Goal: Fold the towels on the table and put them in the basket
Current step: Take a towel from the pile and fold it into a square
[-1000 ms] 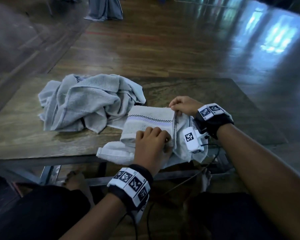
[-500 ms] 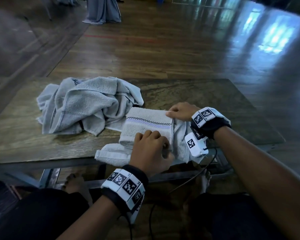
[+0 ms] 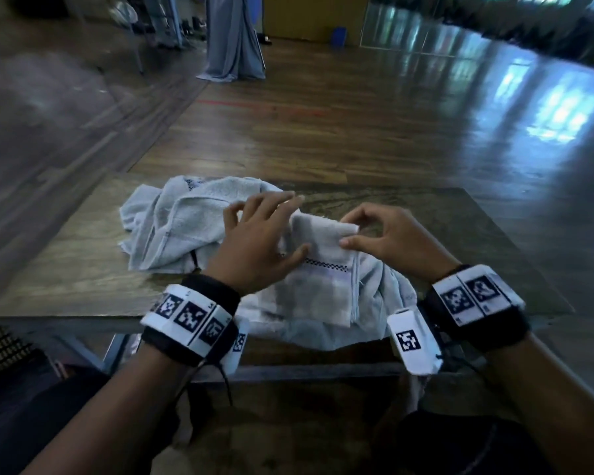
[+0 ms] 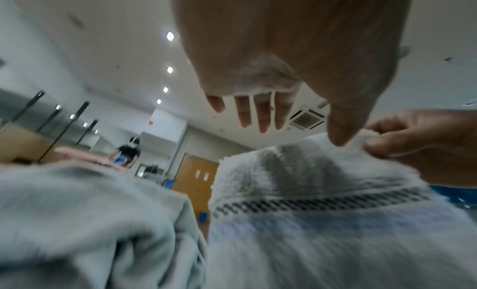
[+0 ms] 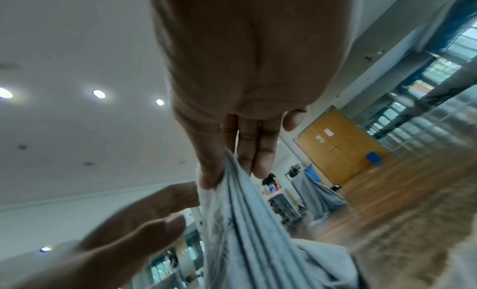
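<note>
A pale folded towel (image 3: 323, 289) with a black checkered band lies at the table's near edge, part of it hanging over. My right hand (image 3: 348, 231) pinches its raised far corner between thumb and fingers; in the right wrist view the cloth (image 5: 258, 222) hangs from that right hand (image 5: 227, 171). My left hand (image 3: 282, 228) hovers spread over the towel's left side, and only the thumb touches the cloth. The left wrist view shows the left hand (image 4: 296, 130) with straight fingers above the towel (image 4: 309, 222). A crumpled pile of grey towels (image 3: 186, 228) lies behind it on the left.
The wooden table (image 3: 477, 252) has bare top to the right and behind the hands. A dark ribbed object (image 3: 0, 344) sits low at the left edge, below the table. A draped grey cloth (image 3: 234, 39) stands on the shiny floor far behind.
My left hand has let go of the towel's near part, opened and moved forward over it. My right hand still pinches the far corner, now lifted.
</note>
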Demonstrator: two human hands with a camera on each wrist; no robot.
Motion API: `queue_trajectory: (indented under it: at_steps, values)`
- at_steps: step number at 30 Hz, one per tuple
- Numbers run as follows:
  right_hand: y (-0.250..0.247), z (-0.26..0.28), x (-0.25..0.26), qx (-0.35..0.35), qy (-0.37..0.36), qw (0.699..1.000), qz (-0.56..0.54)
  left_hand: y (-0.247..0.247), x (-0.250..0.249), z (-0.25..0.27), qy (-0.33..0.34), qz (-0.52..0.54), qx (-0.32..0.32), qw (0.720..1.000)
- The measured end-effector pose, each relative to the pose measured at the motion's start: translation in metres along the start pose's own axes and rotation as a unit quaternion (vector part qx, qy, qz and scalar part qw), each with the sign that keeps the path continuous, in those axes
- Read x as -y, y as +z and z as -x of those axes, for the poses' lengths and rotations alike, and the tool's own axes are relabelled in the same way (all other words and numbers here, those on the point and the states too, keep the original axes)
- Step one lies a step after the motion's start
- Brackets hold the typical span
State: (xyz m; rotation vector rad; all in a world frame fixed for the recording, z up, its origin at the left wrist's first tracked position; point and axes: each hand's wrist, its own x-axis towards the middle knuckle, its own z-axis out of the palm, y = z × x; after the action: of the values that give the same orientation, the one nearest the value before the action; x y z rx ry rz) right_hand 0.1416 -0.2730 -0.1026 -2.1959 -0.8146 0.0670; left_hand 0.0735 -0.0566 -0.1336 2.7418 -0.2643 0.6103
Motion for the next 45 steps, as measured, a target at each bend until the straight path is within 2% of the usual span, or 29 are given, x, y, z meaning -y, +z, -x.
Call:
queue_trajectory:
  at_steps: [3,6,8,10,12,16,20,23,29,36,39,42,44,45]
  values:
    - [-0.003,0.013,0.029,-0.012,-0.063,0.997,-0.041,-0.024,0.002,-0.003,0.039,-0.002,0.050,0.998]
    - [-0.002,0.015,0.040,-0.016,-0.083,0.995,-0.049,-0.035,0.002,0.001,0.060,0.078,0.070,0.993]
    - [-0.003,0.013,0.035,0.028,-0.035,0.999,-0.018,-0.036,0.002,0.007,0.050,0.165,0.073,0.982]
    - [-0.002,0.014,0.019,0.125,0.045,0.990,0.037,-0.036,0.004,0.011,0.022,0.232,0.063,0.970]
    - [0.009,0.020,-0.005,0.171,0.092,0.981,0.007,-0.036,0.009,0.015,-0.015,0.274,0.057,0.960]
    - [0.027,0.034,-0.037,0.102,0.116,0.964,-0.216,-0.027,0.023,0.024,-0.098,0.344,0.086,0.930]
    - [0.031,0.032,-0.052,0.022,0.163,0.947,-0.276,-0.005,0.031,0.030,-0.183,0.391,0.146,0.890]
    - [0.039,0.024,-0.058,-0.024,0.187,0.949,-0.253,0.012,0.031,0.032,-0.211,0.424,0.175,0.863]
    - [0.050,0.000,-0.074,-0.042,0.207,0.962,-0.171,0.041,0.039,0.024,-0.256,0.411,0.138,0.864]
    - [0.061,-0.025,-0.086,-0.066,0.197,0.975,-0.084,0.070,0.060,0.014,-0.314,0.425,0.104,0.843]
    - [0.069,-0.029,-0.082,-0.097,0.198,0.974,-0.049,0.077,0.062,0.012,-0.329,0.388,0.059,0.859]
    - [0.079,-0.023,-0.068,-0.159,0.163,0.972,0.059,0.077,0.053,0.012,-0.315,0.296,-0.015,0.902]
    - [0.090,-0.013,-0.056,-0.172,0.096,0.964,0.177,0.076,0.042,0.018,-0.244,0.202,-0.061,0.947]
    - [0.097,-0.006,-0.050,-0.165,0.065,0.959,0.220,0.075,0.035,0.024,-0.197,0.144,-0.058,0.968]
